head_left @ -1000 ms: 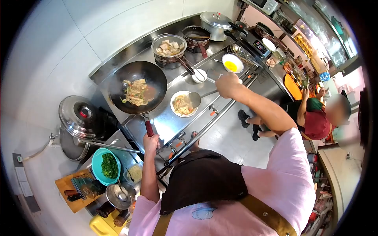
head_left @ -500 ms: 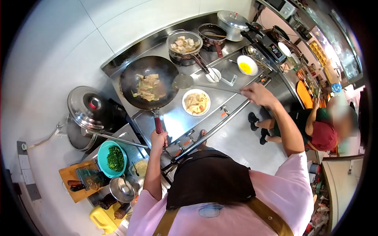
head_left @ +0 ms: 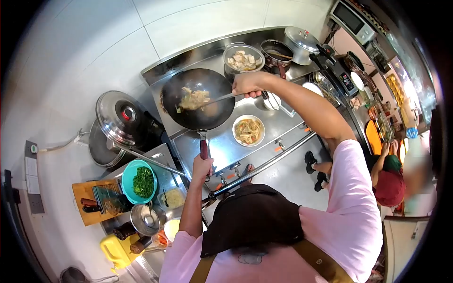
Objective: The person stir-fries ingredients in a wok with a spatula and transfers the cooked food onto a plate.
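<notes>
My left hand is wrapped around the red-brown handle of a dark wok on the stove. Sliced, browned food lies in the wok, left of its middle. From the right, my right hand reaches over the wok's rim, closed on the long metal handle of a ladle. The ladle's head is down among the food and hard to make out. Just right of the wok stands a white plate of cooked strips.
Behind my right hand sit a pan of pale chunks, a dark saucepan and a pressure cooker. At left are a large lidded pot, a turquoise bowl of greens and a cutting board. A co-worker stands at right.
My right hand has swung left with the ladle, from beyond the plate to over the wok, and the ladle's head is now in the food. My left hand keeps its grip. The view has shifted.
</notes>
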`<state>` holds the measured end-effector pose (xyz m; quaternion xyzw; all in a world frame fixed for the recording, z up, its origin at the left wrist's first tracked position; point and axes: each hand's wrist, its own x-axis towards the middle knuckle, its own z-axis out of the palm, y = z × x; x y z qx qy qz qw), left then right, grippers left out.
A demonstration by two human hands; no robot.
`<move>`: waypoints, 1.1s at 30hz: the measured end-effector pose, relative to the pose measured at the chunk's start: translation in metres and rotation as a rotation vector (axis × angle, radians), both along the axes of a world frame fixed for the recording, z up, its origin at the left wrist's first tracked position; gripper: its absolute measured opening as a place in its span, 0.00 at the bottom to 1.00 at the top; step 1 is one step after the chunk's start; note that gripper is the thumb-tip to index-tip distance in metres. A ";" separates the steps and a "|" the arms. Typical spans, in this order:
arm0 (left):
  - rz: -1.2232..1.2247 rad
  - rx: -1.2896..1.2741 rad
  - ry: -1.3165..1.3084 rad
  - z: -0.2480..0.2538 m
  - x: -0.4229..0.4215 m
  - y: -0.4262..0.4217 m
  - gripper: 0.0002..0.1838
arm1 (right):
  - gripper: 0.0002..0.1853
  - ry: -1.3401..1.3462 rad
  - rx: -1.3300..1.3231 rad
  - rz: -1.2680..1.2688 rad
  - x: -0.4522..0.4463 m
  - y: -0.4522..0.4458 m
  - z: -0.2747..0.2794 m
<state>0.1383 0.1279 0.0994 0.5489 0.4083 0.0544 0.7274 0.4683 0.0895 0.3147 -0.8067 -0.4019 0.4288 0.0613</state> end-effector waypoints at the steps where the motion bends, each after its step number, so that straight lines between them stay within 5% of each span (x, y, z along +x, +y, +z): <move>1: -0.004 0.005 0.004 -0.002 -0.001 0.001 0.07 | 0.12 0.068 0.024 -0.057 0.005 -0.005 0.002; 6: -0.018 0.021 0.035 0.003 0.000 0.002 0.07 | 0.12 0.048 0.006 -0.117 0.028 -0.020 0.018; 10: -0.019 -0.018 0.037 0.008 0.000 0.007 0.07 | 0.11 -0.478 -0.023 0.362 0.052 -0.031 0.020; 11: -0.020 -0.032 0.041 0.008 -0.002 0.009 0.07 | 0.10 -0.687 0.056 0.420 0.056 -0.038 0.018; 15: -0.039 -0.077 0.050 0.018 -0.001 0.012 0.07 | 0.12 -0.828 -0.002 0.411 0.058 -0.050 0.032; 18: -0.038 -0.085 0.056 0.021 -0.001 0.013 0.06 | 0.12 -0.675 0.095 0.326 0.074 -0.059 -0.014; 22: -0.073 -0.057 0.072 0.025 0.000 0.016 0.07 | 0.17 -0.404 0.272 0.033 0.064 -0.066 -0.167; 27: -0.067 -0.086 0.064 0.020 -0.004 0.017 0.08 | 0.17 -0.314 0.398 -0.226 -0.009 -0.079 -0.182; 33: -0.060 -0.121 0.015 0.012 -0.010 0.018 0.08 | 0.17 -0.304 0.359 -0.221 -0.001 -0.109 -0.167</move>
